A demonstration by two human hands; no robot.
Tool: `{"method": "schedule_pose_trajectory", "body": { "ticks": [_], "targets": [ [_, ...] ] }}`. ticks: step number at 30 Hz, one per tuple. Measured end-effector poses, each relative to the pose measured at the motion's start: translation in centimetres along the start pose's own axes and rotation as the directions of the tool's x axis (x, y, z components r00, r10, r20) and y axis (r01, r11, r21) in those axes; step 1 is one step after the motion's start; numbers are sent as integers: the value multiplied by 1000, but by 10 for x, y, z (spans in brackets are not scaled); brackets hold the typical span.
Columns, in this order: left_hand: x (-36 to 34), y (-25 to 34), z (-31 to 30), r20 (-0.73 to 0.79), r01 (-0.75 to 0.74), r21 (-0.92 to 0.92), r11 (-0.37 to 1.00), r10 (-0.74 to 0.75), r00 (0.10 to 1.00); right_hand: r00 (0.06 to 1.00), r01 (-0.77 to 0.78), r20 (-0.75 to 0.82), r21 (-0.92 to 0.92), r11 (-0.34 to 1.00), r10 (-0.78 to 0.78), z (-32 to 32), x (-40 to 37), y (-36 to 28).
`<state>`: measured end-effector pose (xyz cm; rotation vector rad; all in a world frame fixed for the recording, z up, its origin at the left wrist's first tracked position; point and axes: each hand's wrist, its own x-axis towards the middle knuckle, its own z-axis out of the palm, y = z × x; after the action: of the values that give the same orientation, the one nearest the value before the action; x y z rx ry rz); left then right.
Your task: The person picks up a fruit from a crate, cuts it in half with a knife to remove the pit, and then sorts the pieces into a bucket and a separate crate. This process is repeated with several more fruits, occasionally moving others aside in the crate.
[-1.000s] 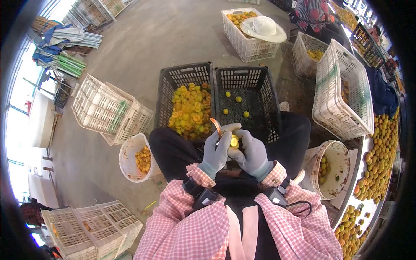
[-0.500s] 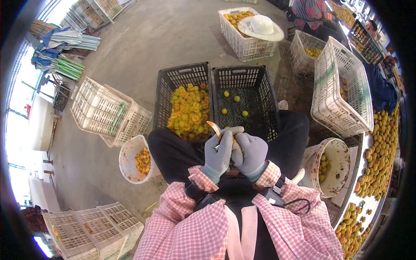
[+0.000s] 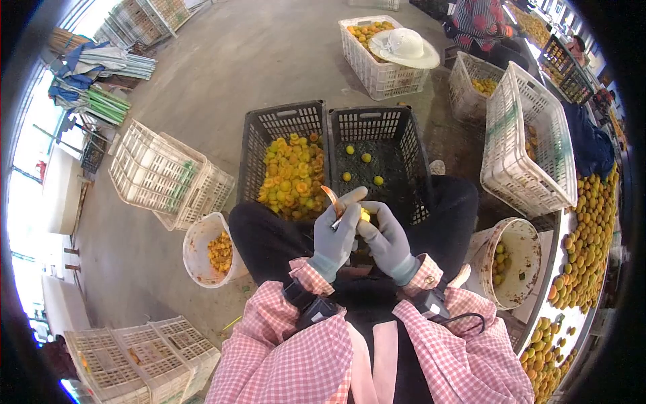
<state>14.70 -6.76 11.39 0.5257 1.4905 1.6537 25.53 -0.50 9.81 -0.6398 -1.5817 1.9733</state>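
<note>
My left hand, in a grey glove, is closed around a small curved knife whose orange-brown end sticks up past the fingers. My right hand, gloved too, pinches a yellow apricot between the two hands, mostly covered by fingers. Just beyond them is a black crate with a heap of halved apricots. Beside it, a second black crate has several whole yellow-green apricots on its bottom.
A white bucket with orange bits stands at left, another bucket with fruit at right. White crates surround me, one bearing a white hat. Apricots cover a table at right. A person sits at the back.
My hands have moved slightly apart, and the yellow fruit between them shows more now. My right hand has turned and its fingers have opened a little around the fruit.
</note>
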Motion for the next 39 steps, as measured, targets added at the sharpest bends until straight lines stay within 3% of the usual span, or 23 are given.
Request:
{"method": "schedule_pose_trajectory", "body": {
  "ticks": [1,6,8,9,12,13,15,16,17,19,20,22,24,31,35,37,39],
  "targets": [
    [0,-5,-2,49,-18,-65,998,21,999,999,44,6,52,998,-45,-4,0,5],
    [-1,-4,-11,211,-69,-21,997,71,975,997,62,-51,-3,998,-62,-15,-4,0],
    [-2,-3,-5,230,-110,9,994,105,968,976,-35,-207,166,986,70,-5,-1,2],
    [3,-5,-4,222,-214,155,965,177,959,977,-35,-203,167,985,69,-5,-1,1],
    [1,-1,-10,228,-154,283,947,89,969,948,-199,-183,296,934,260,-5,-6,-1],
    [3,-6,-12,227,-153,284,947,88,970,966,-85,-208,314,945,156,-2,-2,10],
    [9,-19,-15,277,-379,433,818,279,920,958,-96,-218,368,925,186,6,0,13],
    [10,-22,-13,276,-377,433,819,277,920,948,-104,-231,420,901,217,8,0,13],
    [10,-25,-11,253,-381,434,816,296,921,948,-105,-231,421,901,218,6,-2,10],
    [10,-28,-11,230,-386,436,813,314,921,932,-293,-55,464,836,357,1,-9,0],
    [8,-28,-13,266,-387,413,824,297,917,933,-293,-55,464,836,357,0,-9,-5],
    [6,-23,-12,298,-386,392,835,282,912,946,-284,-85,245,927,312,-2,-7,-11],
    [1,-16,-6,235,-250,313,916,180,955,956,-225,-135,231,946,261,1,-6,-6],
    [5,-15,2,140,-354,226,908,329,934,960,50,-278,31,998,-40,8,-2,12],
    [5,-13,4,153,-373,250,894,344,927,948,54,-312,-13,998,-55,16,-1,7],
    [5,-14,6,138,-374,269,887,349,927,913,144,-363,-135,980,-185,20,0,10],
    [7,-15,11,4,-273,9,962,273,962,922,137,-341,-159,978,-185,21,-3,2]
  ]
}}
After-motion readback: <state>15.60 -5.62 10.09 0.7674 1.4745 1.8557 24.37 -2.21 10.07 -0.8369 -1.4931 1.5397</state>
